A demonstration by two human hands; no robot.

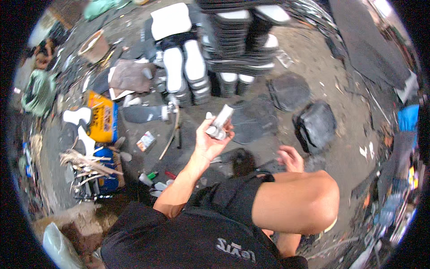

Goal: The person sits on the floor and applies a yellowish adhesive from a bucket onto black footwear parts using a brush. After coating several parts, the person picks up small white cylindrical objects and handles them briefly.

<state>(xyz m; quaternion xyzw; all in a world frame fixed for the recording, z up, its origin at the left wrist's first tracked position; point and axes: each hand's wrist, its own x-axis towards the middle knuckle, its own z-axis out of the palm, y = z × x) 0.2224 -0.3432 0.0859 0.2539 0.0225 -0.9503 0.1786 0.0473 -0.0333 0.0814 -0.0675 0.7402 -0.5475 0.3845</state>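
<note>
My left hand [211,138] is raised in front of my body. Its fingers wrap round a small white-grey piece [222,115] with a flat straight end that sticks up and rounded parts in the palm; I cannot make out its kind. My right hand [291,158] is beside my bent knee, a little blurred, its fingers loosely bent and apart with nothing seen in them. Beyond the hands stand tall stacks of dark sole-shaped pieces [230,31]. Left of them are more stacks topped with white soles [174,69]. A dark grey sole-shaped piece [142,115] lies on the ground.
At the left are a yellow-orange bag [103,117], a bundle of thin sticks [87,165] and a green plastic bag [39,93]. A curved stick [170,136] lies near my left arm. To the right are a shiny black bundle [315,127] and a dark flat sheet [289,91].
</note>
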